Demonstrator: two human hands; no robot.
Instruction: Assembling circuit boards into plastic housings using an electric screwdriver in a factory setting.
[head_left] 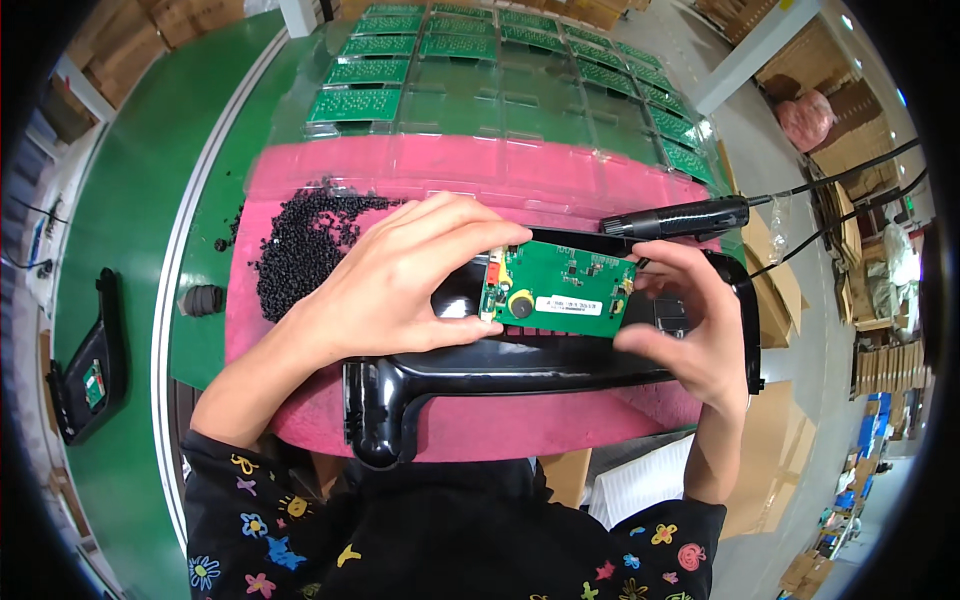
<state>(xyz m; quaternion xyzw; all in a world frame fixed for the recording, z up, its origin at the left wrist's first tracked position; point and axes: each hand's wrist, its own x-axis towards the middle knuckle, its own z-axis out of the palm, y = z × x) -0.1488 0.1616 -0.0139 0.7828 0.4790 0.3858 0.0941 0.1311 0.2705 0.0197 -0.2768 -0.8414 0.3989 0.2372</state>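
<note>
Between my two hands is a green circuit board (560, 275) with a white label, a round black and yellow part and a red part. My left hand (410, 270) grips its left end between thumb and fingers. At the opposite end, the fingers and thumb of my right hand (690, 315) close around the board's edge. Beneath the board lies a glossy black plastic housing (520, 365) with a long bar and a rounded end at the lower left. The board and my hands hide much of the housing's inside.
A pile of small black parts (305, 250) lies left on the pink mat (470, 420). Behind stands a clear tray (500, 105) with several green boards. A black electric screwdriver (680, 217) with a cord lies at right. Another black housing (95, 360) rests far left on the green surface.
</note>
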